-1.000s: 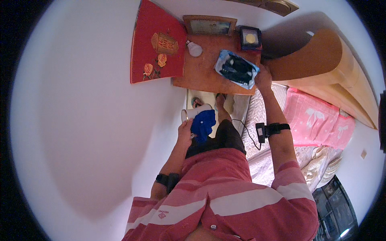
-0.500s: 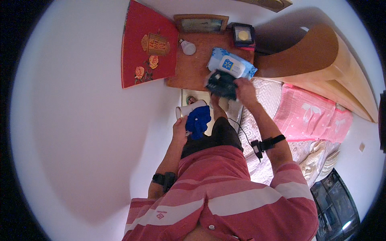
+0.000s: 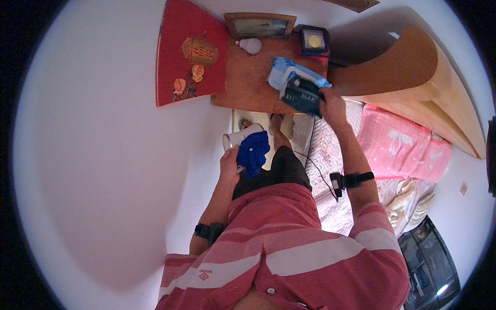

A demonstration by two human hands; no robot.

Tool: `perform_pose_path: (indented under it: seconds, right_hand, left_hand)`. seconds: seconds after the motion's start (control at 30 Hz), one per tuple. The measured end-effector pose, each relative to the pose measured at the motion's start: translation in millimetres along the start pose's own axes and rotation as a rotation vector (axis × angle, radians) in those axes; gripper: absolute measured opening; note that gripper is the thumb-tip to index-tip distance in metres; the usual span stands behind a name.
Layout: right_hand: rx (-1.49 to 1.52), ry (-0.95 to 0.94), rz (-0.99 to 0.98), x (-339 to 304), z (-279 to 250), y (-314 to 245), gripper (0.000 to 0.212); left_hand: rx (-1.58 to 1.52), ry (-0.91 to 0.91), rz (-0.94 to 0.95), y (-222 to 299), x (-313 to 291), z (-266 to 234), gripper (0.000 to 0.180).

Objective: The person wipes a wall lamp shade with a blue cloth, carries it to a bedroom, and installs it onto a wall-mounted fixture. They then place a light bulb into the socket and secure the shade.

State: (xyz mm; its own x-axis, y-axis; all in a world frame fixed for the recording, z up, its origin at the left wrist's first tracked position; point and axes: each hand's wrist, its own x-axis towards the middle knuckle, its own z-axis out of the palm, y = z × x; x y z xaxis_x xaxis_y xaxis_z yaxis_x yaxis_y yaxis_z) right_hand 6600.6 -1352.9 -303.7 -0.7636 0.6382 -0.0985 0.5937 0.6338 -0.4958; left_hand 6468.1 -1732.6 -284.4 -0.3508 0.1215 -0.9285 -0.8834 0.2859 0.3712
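Note:
My left hand (image 3: 229, 164) is closed around a white cup (image 3: 239, 137) with a gold rim, tipped on its side, and a bunched blue cloth (image 3: 253, 152). The cloth hangs over the cup's lower side. My right hand (image 3: 333, 106), further forward, grips one end of a dark green soft packet (image 3: 302, 94) with pale print. That packet is over the table's front edge and covers part of a light blue wet wipes pack (image 3: 283, 68) with a white lid. Whether the two packs touch, I cannot tell.
On the brown wooden table (image 3: 243, 88) are a light bulb (image 3: 251, 46), a framed picture (image 3: 260, 25) and a dark box (image 3: 313, 40) with a round yellow item. A red panel (image 3: 191, 59) stands left. The bed (image 3: 336, 150) with a pink towel (image 3: 392, 144) lies right.
My right hand has moved right, and the dark packet now shows its broad printed face. The light bulb has rolled back toward the framed picture. My left hand stays nearly still.

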Motion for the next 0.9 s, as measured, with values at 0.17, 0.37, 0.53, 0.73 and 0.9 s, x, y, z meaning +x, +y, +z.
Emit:
perform_pose_path:
  seconds: [0.17,0.37,0.53,0.73,0.9]
  right_hand:
    - [-0.076,0.104,0.013,31.4,-2.6,-1.8,0.053]
    - [0.382,-0.508,-0.054,-35.7,3.2,-112.8,0.072]
    - [0.55,-0.363,-0.29,-81.0,36.3,-184.1,0.061]
    - [0.643,-0.24,0.063,-20.4,51.0,-161.4,0.045]
    - [0.176,-0.145,-0.186,71.1,122.8,-157.0,0.066]
  left_hand:
    - [-0.132,-0.053,0.068,16.4,-9.5,6.1,0.033]
    - [-0.399,0.025,-0.011,37.3,-16.7,28.5,0.022]
    - [-0.545,-0.013,0.003,34.7,-9.3,40.5,0.021]
    - [-0.469,0.073,0.121,33.0,0.6,7.5,0.026]
    - [-0.437,0.059,0.111,28.6,-4.4,0.4,0.024]
